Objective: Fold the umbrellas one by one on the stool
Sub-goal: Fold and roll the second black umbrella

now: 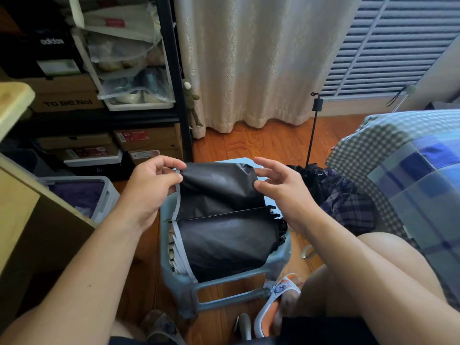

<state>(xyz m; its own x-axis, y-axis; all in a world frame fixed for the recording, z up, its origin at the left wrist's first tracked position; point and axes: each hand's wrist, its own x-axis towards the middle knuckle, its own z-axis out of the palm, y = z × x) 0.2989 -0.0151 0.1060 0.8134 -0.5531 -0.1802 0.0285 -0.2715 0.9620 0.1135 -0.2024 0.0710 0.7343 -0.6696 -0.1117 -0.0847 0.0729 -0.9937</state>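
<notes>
At the far left stands a dark shelving rack [171,70] stacked with shoe boxes [67,100] and clear bins, and below it on the wood floor sits a pale storage tub [109,192] with something purple inside. My left hand [151,188] is raised just right of that tub, thumb and forefinger pinching the grey-trimmed edge of a panel of the black umbrella [221,215], lifting that flap up and away from the rest of the canopy. The umbrella itself lies across the seat of the light blue stool [174,272] directly in front of me, its canopy bunched into folds, the pale trim running down its left side and the black rib tips clustered at its right end. My right hand [281,190] is on the other side of the lifted flap, fingertips closed on the panel's right corner while the remaining fingers spread loosely, so the flap is stretched between my two hands above the stool. Right of that hand, a second, plaid umbrella [348,202] lies crumpled on the floor beside the bed, its thin black shaft [312,135] standing up against the cream curtain [249,61]. The checked bedcover [398,158] fills the right edge, and my bare knee [373,265] sits below it, with a slipper [278,302] by the stool's leg.
</notes>
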